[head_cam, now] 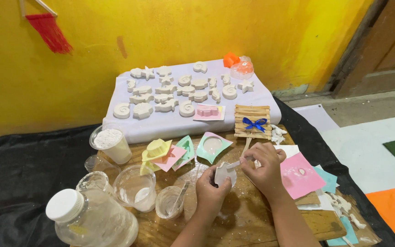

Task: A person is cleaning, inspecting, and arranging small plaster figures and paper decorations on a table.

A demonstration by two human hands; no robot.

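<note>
Evidently the left hand (212, 186) gripped a white cast (223, 174) low over the wooden board (248, 219), tilted up so its edge met the thin stick (234, 164) pinched in the right hand (261, 167). Finished casts (168, 93) lay spread on a white cloth (161, 126) against the yellow wall, apart from the wet cups (136, 187). A big jar (92, 219) with a white lid stood nearest; I saw no label on it.
</note>
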